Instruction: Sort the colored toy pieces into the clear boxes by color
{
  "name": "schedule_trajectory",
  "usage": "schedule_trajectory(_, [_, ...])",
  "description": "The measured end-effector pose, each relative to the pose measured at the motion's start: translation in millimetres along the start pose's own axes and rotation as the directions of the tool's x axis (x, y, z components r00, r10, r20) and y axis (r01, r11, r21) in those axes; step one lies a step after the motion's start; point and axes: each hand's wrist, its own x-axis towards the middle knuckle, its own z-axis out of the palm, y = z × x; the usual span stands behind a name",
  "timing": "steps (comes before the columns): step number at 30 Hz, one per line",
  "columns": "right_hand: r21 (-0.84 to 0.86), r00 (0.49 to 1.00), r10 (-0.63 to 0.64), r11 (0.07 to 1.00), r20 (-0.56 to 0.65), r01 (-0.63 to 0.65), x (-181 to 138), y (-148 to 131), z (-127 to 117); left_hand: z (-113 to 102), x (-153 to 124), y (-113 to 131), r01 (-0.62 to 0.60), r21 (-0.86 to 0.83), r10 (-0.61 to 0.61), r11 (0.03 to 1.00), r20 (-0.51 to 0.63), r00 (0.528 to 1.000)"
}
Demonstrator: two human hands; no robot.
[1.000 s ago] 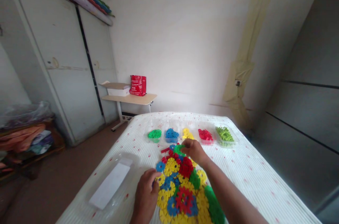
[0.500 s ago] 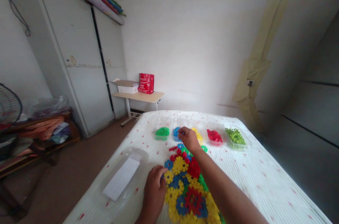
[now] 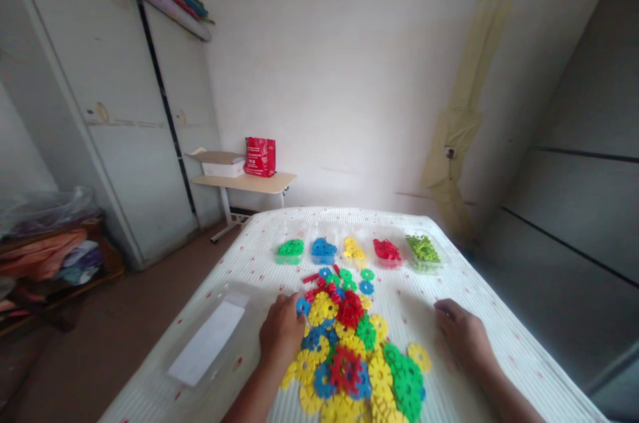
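Note:
My left hand [image 3: 283,326] rests at the left edge of a pile of flower-shaped plastic discs, fingers curled beside a blue disc [image 3: 302,306]. What its fingertips hold, if anything, is hidden. Over the cloth right of the pile is my right hand [image 3: 464,333], fingers loosely bent and apart, with no piece visible in it. Between the hands lie yellow discs [image 3: 381,373], green discs [image 3: 408,380] and joined red discs [image 3: 345,370]. Smaller red pieces [image 3: 322,286] are at the pile's far end.
Along the far side stand clear containers of green pieces [image 3: 290,248], blue pieces [image 3: 324,250], yellow pieces [image 3: 354,248], red pieces [image 3: 387,250] and light-green pieces [image 3: 423,250]. A clear tray with a white card [image 3: 208,342] lies left on the spotted tablecloth [image 3: 414,290].
My right hand has moved from above the blue container back to the right side of the pile. My left hand stays at the pile's left edge. The view has turned slightly right.

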Motion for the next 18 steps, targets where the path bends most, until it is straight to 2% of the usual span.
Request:
schedule_trajectory(4, [-0.05,1.0,-0.011,0.999,0.0,0.011,-5.0,1.4,4.2,-4.2,3.7,0.5,0.048,-0.054,-0.045,0.997,0.055,0.997])
schedule_trajectory(8, [-0.1,1.0,-0.004,0.995,0.0,0.004,-3.4,-6.8,6.7,-4.3,2.7,-7.4,0.063,-0.202,-0.047,0.977,0.085,0.995])
schedule_trajectory(13, [-0.095,1.0,-0.015,0.995,0.007,0.015,-3.6,-4.2,8.1,-16.3,-1.5,-20.2,0.026,-0.455,0.063,0.89,0.18,0.982])
schedule_trajectory(18, [-0.125,1.0,-0.008,0.992,0.014,0.009,-3.9,-3.9,8.3,-36.5,-16.2,-16.7,0.051,-0.609,0.21,0.792,0.35,0.913])
